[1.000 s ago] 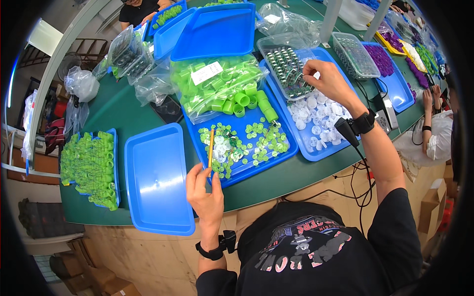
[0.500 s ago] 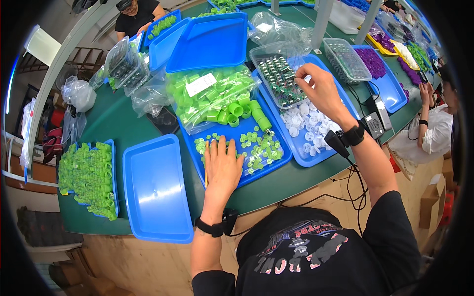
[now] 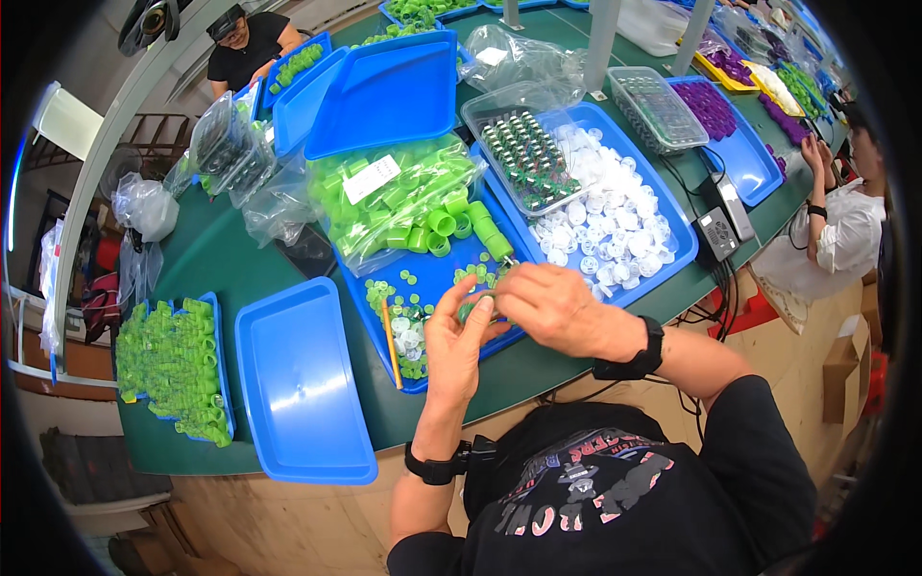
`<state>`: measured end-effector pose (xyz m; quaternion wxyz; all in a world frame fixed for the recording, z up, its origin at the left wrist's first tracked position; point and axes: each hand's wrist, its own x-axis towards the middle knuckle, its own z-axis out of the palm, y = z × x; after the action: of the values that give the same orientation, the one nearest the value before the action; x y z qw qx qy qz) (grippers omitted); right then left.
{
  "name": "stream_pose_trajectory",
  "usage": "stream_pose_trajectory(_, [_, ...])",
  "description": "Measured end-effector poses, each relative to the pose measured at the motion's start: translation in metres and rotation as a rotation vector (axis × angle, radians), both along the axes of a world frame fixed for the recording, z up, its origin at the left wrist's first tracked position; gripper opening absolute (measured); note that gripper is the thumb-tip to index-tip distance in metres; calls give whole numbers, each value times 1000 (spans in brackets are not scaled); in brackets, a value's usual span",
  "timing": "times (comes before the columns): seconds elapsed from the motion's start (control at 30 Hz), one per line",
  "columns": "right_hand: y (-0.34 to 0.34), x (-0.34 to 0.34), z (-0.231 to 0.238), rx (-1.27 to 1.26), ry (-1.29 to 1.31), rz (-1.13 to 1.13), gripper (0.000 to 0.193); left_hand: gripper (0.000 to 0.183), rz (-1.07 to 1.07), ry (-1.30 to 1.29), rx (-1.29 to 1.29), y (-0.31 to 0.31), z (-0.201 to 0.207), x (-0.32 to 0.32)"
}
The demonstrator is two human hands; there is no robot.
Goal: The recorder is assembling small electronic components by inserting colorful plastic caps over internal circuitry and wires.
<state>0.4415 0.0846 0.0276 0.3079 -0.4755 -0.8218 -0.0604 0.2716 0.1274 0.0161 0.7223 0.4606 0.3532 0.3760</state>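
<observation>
My left hand (image 3: 453,344) and my right hand (image 3: 562,309) meet over the front of a blue tray (image 3: 415,386). Pinched in the left fingers is a small green piece (image 3: 467,311), largely hidden. The right fingertips are closed against it, and whatever else they hold is covered. Below and around lie small green discs (image 3: 380,293), several clear plastic discs (image 3: 407,336) and a yellow stick (image 3: 391,343). Behind my hands a short row of joined green cups (image 3: 490,230) lies beside a plastic bag of green cups (image 3: 394,197).
A clear box of small circuit boards (image 3: 526,158) sits on a tray with white translucent discs (image 3: 600,216). At left are a bare blue tray (image 3: 305,384) and a tray heaped with green cups (image 3: 173,370). Two other people (image 3: 252,48) (image 3: 837,206) sit nearby.
My right hand has come down and left from the box of circuit boards to my left hand. My left hand has lifted off the green discs and turned, now pinching a small green piece.
</observation>
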Motion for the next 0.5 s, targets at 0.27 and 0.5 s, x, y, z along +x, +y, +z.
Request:
stream_pose_trajectory(0.27, [31,-2,-14,-151,70,-49,28,19,502,-192,-24,4,0,-49])
stream_pose_trajectory(0.5, [58,-37,-49,-286,-310,-98,20,21,672,-251,48,-5,11,-93])
